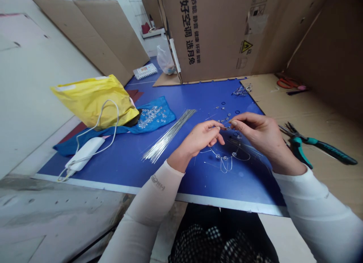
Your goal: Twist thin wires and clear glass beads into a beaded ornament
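Note:
Both hands work close together over the blue table. My left hand (204, 137) pinches a thin wire strung with clear beads (225, 158), its fingertips near the wire's upper part. Opposite it, my right hand (256, 132) pinches the same strand with thumb and forefinger, beside a clear bead at the fingertips. Below the hands the beaded wire hangs or lies in a loop; whether it touches the table I cannot tell. Small dark rings (237, 112) and a few more beads lie just beyond my fingers.
A bundle of straight wires (170, 136) lies left of my hands. Clear beads (151, 116) rest on a blue cloth (166, 108) by a yellow bag (99, 100). A white power strip (85, 153) sits front left. Green-handled pliers (326, 147) lie on cardboard at right; a large carton (221, 32) stands behind.

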